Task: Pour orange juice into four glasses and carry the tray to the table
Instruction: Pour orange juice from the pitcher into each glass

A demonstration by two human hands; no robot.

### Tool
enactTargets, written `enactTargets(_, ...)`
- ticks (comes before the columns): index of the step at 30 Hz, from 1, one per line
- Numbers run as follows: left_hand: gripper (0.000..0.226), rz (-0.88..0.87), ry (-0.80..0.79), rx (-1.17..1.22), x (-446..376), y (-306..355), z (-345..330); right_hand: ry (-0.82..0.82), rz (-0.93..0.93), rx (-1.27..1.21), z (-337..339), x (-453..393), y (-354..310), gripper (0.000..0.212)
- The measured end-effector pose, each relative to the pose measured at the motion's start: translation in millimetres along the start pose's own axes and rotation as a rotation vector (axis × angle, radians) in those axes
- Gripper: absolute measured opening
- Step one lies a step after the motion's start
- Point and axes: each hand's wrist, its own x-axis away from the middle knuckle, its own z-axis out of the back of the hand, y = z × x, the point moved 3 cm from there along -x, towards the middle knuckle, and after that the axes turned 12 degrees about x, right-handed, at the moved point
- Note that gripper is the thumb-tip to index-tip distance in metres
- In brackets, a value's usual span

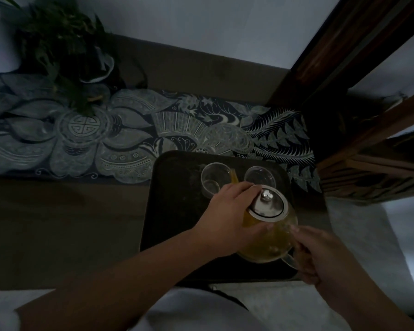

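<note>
A glass pot of orange juice point(270, 237) with a steel lid point(268, 204) stands over a dark tray point(172, 199) on a brown counter. My right hand point(325, 256) grips its glass handle at the right. My left hand point(227, 216) rests against the pot's left side, fingers near the lid. The orange spout point(234, 179) points between two clear empty glasses, one at the left point(214, 179) and one at the right point(259, 177), at the tray's far end. My hands and the pot hide the rest of the tray.
A patterned blue-grey runner point(129, 134) crosses the counter behind the tray. A leafy plant point(65, 51) stands at the far left. Dark wooden furniture point(368, 163) rises close to the tray's right. The scene is dim.
</note>
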Motion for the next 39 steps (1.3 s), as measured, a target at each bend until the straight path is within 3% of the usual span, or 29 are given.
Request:
enactTargets(16,0.071,0.081,0.082,0.138,-1.2,1.3,-12.4,-0.065,-0.013,0.160,12.7,0.8,-24.0,0.040)
enactTargets(39,0.070,0.088,0.093,0.148,-2.7,6.9,-24.7,-0.102,-0.011,0.277,30.7,4.3,-29.6,0.042)
